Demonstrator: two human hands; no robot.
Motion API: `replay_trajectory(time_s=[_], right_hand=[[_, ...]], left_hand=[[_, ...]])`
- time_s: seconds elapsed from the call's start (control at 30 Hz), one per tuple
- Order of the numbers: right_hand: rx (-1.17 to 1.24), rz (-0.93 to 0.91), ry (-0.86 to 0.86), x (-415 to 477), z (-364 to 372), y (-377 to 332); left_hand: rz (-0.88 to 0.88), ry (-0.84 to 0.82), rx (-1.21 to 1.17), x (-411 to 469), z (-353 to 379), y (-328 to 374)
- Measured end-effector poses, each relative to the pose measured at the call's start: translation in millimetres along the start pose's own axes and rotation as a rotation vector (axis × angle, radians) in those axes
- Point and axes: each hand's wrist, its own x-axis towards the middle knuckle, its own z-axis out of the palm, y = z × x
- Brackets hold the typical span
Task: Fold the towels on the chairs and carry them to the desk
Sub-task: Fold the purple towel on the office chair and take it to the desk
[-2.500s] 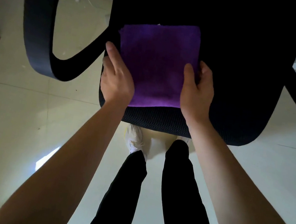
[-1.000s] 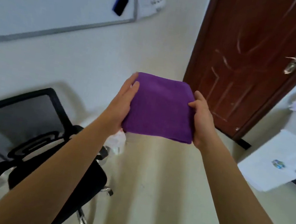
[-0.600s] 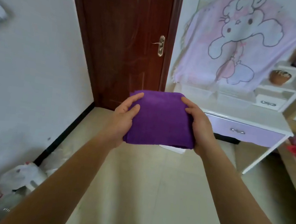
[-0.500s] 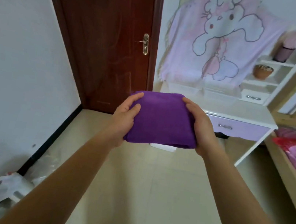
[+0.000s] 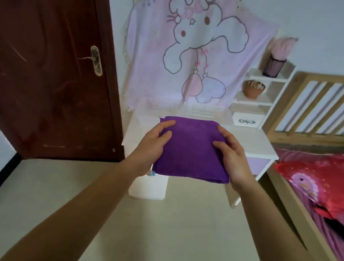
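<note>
Purple towel [image 5: 190,151], folded square, was held between my hands in front of the white desk [image 5: 260,143] at the far wall. My left hand [image 5: 153,147] gripped its left edge and my right hand [image 5: 231,159] its right edge, thumbs on top.

The purple towel [image 5: 188,148] in the left grip [image 5: 153,142] and right grip [image 5: 232,159] is matt, fuzzy cloth. Left of them, the door [image 5: 44,55] is glossy dark wood with a brassy metal handle [image 5: 96,61]. Beyond, the bench [image 5: 254,142] is smooth, painted white; rightward, the bed frame [image 5: 339,80] is pale wood, the red pillow [image 5: 332,183] shiny cloth.
</note>
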Motion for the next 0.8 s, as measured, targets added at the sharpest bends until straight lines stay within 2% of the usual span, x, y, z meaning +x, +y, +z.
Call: replay_trajectory(time_s=[0.2,0.37,0.5,0.6,0.8], right_hand=[[0.002,0.005,0.163,104.7,-62.7,3.5],[-0.036,0.031,0.203,201.6,-106.3,24.7],[-0.020,0.029,0.141,293.6,-132.8,37.7],[0.017,0.102,0.072,373.5,-154.8,37.7],[-0.205,0.187,-0.104,486.0,-172.5,49.0]], left_hand=[[-0.037,-0.141,0.038,127.1,72.1,4.8],[-0.065,-0.157,0.088,226.9,122.2,-8.2],[-0.074,-0.121,0.144,306.4,153.8,-13.9],[-0.114,-0.032,0.138,368.3,180.4,-9.9],[-0.185,0.020,0.222,457.0,202.7,-21.8]])
